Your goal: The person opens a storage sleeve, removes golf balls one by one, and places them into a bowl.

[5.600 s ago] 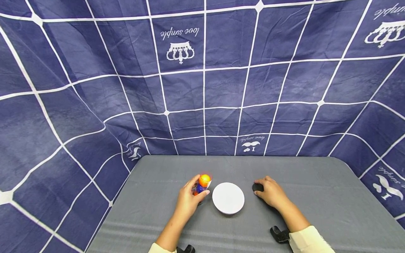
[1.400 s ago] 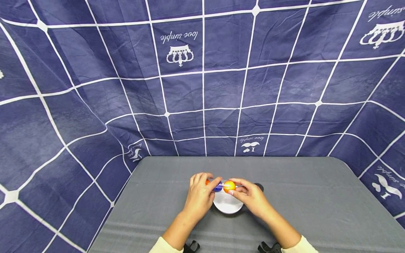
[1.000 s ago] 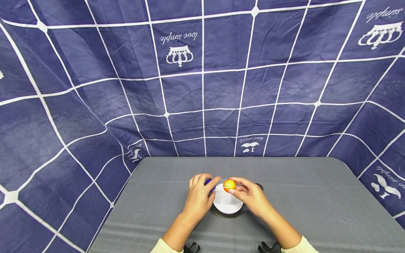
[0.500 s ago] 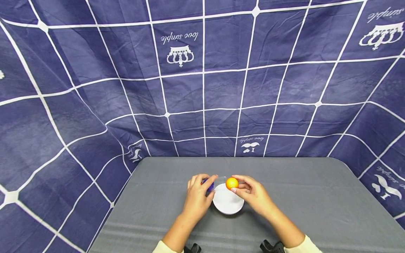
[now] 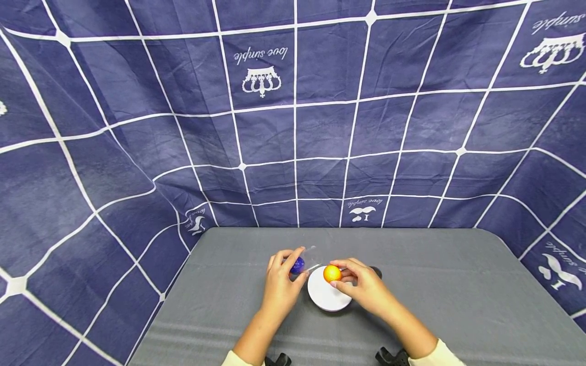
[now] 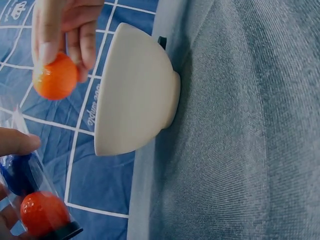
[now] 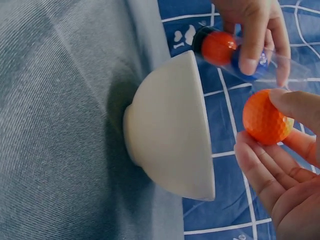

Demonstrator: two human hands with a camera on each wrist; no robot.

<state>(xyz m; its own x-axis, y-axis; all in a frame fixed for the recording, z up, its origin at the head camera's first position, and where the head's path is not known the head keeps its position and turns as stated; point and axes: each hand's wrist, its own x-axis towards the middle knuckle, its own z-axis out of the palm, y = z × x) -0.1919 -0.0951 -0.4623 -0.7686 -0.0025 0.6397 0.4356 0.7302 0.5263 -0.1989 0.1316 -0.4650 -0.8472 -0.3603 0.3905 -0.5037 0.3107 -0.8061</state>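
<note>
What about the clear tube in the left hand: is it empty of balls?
No, the left wrist view shows a blue ball and an orange-red ball inside the clear tube.

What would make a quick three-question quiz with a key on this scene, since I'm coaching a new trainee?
1. Count: how many balls show inside the tube that the left hand holds?
2. True or false: the bowl stands upright on the table.
3. Choose: what does the right hand pinch?
A) the bowl
B) the orange ball
C) the tube

Key:
1. Two: a blue ball and a red ball.
2. True.
3. B.
</note>
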